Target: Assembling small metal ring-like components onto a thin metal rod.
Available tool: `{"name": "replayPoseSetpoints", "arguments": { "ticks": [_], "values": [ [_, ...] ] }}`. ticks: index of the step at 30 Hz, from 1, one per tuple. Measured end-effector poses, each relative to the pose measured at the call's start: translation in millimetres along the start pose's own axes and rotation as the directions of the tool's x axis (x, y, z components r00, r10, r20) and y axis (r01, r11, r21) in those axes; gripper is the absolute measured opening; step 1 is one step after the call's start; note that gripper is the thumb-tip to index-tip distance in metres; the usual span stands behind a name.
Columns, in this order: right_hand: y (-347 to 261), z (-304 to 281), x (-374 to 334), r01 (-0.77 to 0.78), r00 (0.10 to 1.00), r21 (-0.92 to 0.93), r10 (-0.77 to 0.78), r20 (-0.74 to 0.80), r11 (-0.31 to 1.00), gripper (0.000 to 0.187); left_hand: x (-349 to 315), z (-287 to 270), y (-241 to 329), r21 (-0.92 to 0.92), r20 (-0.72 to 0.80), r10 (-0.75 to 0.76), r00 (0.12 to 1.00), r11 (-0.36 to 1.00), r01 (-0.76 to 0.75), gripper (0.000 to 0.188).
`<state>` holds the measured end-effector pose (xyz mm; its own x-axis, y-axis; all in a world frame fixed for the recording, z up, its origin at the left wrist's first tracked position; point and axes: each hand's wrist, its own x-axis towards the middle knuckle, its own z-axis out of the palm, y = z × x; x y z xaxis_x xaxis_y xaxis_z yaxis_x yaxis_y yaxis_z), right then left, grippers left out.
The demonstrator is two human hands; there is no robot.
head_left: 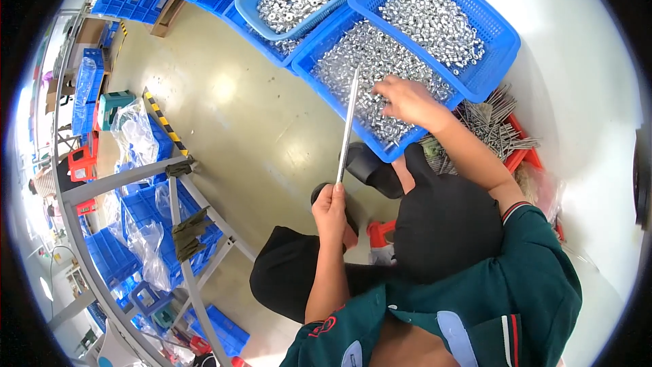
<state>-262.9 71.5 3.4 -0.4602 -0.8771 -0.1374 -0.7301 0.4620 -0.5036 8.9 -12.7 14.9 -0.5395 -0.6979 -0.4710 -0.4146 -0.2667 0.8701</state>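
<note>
My left hand (329,212) is closed round the lower end of a thin silver metal rod (349,119). Held upward and slightly tilted to the right, the rod has its far tip over a blue bin (307,68) of small shiny metal pieces (370,51), which look like short sleeves or nuts. Over the same bin, to the right of the rod, is my right hand (409,100), its fingers curled together just above the pieces. Whatever its fingertips hold is too small to make out.
A blue basket (506,34) of similar pieces rests on the bin's far right. Another light blue basket (242,3) stands at the far left. Thin metal rods fill a red container (533,156) at right. A grey metal frame (193,299) and blue crates (109,255) stand at left.
</note>
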Motion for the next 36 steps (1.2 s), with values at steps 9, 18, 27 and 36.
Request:
{"name": "replayPoseSetpoints", "arguments": {
  "ticks": [9,18,27,36],
  "values": [
    [-11,33,5,0.056,0.998,-0.048,-0.056,-0.007,0.997,0.033,-1,2,2,-0.015,-0.007,-0.001,1.0,1.0,0.001,0.029],
    [24,8,20,-0.262,0.944,0.929,0.13,0.303,-0.262,0.022,1,-1,-7,0.058,0.036,0.003,0.999,0.998,-0.005,0.028],
    [23,4,24,-0.208,0.947,0.785,0.082,0.312,-0.583,0.019,5,-1,-20,0.16,0.117,0.044,0.992,0.985,-0.063,0.028],
    [27,1,21,-0.239,0.953,0.817,0.036,0.302,-0.524,0.016,3,0,-19,0.215,0.116,0.081,0.99,0.971,-0.105,0.029]
  ]
}}
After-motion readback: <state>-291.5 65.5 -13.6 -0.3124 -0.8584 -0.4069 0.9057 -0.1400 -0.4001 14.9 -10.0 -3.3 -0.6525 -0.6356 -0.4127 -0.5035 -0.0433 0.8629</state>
